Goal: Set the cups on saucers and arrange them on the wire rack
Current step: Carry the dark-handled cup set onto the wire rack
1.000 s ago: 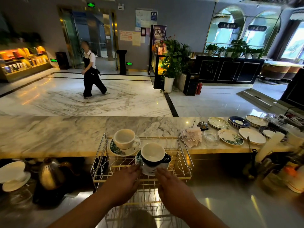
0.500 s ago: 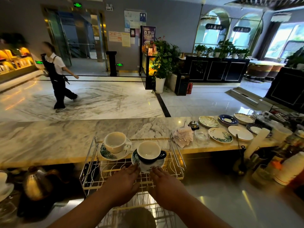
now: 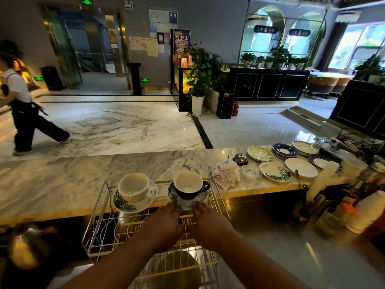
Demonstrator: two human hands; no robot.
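Far left of frame: a person in a white top and dark apron (image 3: 19,105) walks across the marble floor, well apart from your work.
Lower left: a metal kettle (image 3: 25,247) sits in shadow below the tabletop edge.
Wire rack (image 3: 98,207): it stands at lower centre, its far end against the marble tabletop (image 3: 62,176).
White cup (image 3: 134,187): it sits upright on a leaf-patterned saucer (image 3: 125,205) at the rack's far left, handle pointing right.
Your left hand (image 3: 166,222): its fingertips touch the near rim of the second saucer from the left side, lightly curled in a narrow pinch; you can't tell how firm the hold is.
Dark cup (image 3: 188,187): white inside, dark outside, upright on the second saucer (image 3: 173,193) at the rack's far right, just beside the white cup's saucer, handle to the right.
Your right hand (image 3: 210,224): fingertips on the same saucer's near rim from the right side, also narrowly pinched.
Right of the rack: a pile of paper slips (image 3: 227,174), a call bell (image 3: 240,158) and a glass ashtray (image 3: 251,172) lie on the tabletop.
Right of frame: loose saucers and stacked plates (image 3: 284,150) spread along the tabletop, a leaf-patterned plate (image 3: 275,171) nearest the ashtray.
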